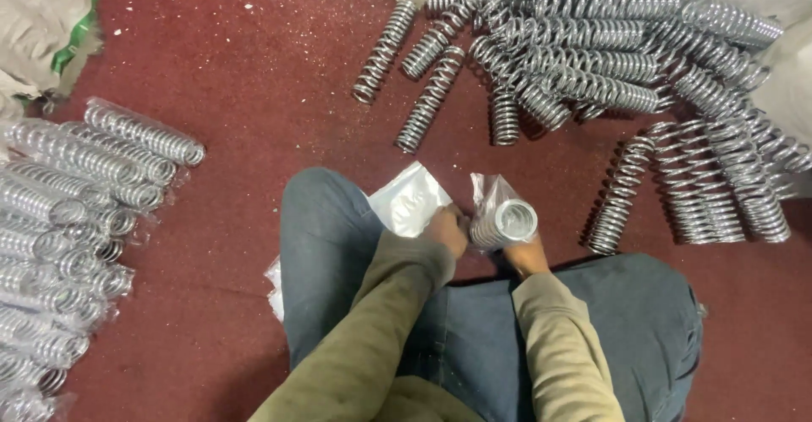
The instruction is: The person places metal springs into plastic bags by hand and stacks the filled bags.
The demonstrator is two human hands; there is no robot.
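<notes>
Right hand (526, 253) grip closed under a coil spring (505, 223) half-sheathed in a clear plastic bag (491, 192), held above the knees. Spring's long axis runs away from the camera and down; open round end faces up toward the lens. Left hand (446, 229) grip pinched shut on a flat clear bag (408, 200) over the left knee. Bare springs (592, 58) heaped on red floor (254, 75) ahead right; bagged springs (76, 194) stacked left.

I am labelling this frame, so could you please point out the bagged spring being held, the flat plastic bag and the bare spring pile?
bagged spring (504, 221), head view, open coil end.
flat plastic bag (408, 199), head view, middle.
bare spring pile (592, 58), head view, central coils.
</notes>
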